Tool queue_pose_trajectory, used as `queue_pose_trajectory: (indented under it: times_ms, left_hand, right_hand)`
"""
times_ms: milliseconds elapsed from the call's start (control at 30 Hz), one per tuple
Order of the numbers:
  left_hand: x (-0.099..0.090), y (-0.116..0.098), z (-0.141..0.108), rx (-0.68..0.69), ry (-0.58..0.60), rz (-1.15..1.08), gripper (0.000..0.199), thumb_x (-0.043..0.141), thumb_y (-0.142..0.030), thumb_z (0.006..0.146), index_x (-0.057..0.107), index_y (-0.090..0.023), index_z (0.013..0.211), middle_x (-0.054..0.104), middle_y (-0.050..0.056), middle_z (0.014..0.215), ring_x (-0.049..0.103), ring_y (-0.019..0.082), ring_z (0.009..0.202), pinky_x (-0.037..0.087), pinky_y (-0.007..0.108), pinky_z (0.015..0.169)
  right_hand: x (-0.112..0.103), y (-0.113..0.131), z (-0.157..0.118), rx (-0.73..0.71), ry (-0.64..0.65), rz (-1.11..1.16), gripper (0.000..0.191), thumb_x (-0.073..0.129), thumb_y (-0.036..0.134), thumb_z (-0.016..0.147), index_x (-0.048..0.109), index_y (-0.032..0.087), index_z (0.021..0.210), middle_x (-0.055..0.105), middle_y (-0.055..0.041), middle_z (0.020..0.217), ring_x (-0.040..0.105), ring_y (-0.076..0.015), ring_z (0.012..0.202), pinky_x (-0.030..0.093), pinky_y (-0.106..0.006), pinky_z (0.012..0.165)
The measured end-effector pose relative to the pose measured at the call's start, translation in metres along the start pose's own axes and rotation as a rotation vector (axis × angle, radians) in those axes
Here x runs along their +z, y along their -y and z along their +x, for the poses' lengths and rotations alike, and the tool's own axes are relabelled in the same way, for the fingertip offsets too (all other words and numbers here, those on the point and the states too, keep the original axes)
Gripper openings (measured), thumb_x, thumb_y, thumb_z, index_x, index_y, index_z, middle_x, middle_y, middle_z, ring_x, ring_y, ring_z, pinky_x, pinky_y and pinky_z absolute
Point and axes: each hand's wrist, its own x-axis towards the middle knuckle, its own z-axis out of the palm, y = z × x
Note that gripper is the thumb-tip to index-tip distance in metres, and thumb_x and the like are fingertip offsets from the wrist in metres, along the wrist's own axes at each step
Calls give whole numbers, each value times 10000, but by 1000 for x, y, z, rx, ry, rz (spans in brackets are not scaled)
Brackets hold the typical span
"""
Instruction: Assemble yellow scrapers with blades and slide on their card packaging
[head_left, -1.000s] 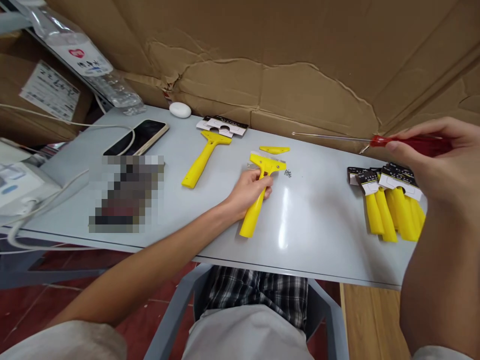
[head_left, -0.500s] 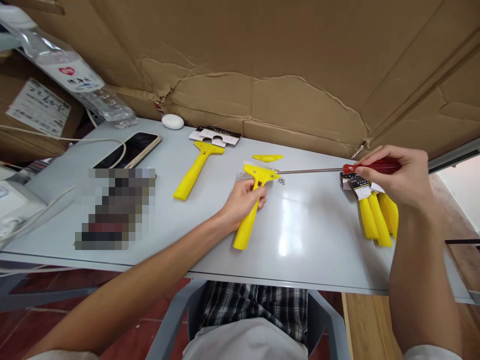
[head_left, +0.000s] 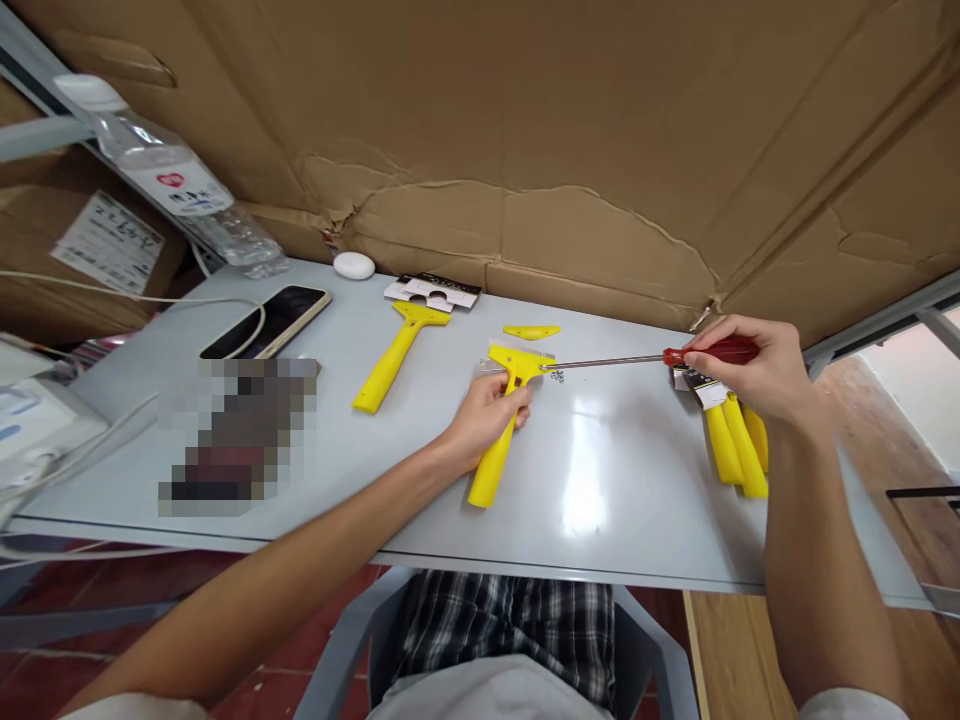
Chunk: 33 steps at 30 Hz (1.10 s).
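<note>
**Screwdriver [head_left: 645,360] tip lowered onto the yellow scraper [head_left: 491,475]**

Head view, looking down at a pale bench [head_left: 637,500]: A second ago the screwdriver was raised, its tip well clear of the scraper. Now its tip sits over the screw spot at the right end of the scraper's head, seemingly touching it. That suggests the tool has gone from being carried to being applied at that fastening; whether it is turning cannot be told.

The right grip [head_left: 754,370] (a bare hand) is closed around the red handle, the shaft running nearly level toward the left. The left grip [head_left: 491,415] is wrapped around the scraper's neck, steadying it at the middle of the bench, its handle slanting toward the person.

Just beside the head lies a little cluster of small screws [head_left: 557,377]; a loose yellow strip [head_left: 532,332] lies beyond it. A second scraper [head_left: 397,360] rests to the left, and several yellow handles [head_left: 724,440] lie below the right grip.
</note>
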Motion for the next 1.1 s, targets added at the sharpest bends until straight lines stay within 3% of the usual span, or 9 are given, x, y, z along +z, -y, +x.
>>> queue_pose_trajectory:
  times_ms: [633,1100]
  left_hand:
    - [0,-1,-3,-27,-8,21,194,742,-204,713,550,-201,736,514,-30,584,484,101,540,335,251,547]
    - [1,-3,-4,-15,-14,19,204,739,-210,701,538,-206,732,511,-37,605,478,95,528,319,267,549]
  right_hand:
    - [7,-23,-15,-50,-70,55,168,941,204,725,775,217,745,774,-41,803,772,-195,758,619,-306,670]
    - [1,-30,-14,-108,-81,37,175,954,274,737,780,293,740,763,-26,810,808,-287,801,659,-447,693]
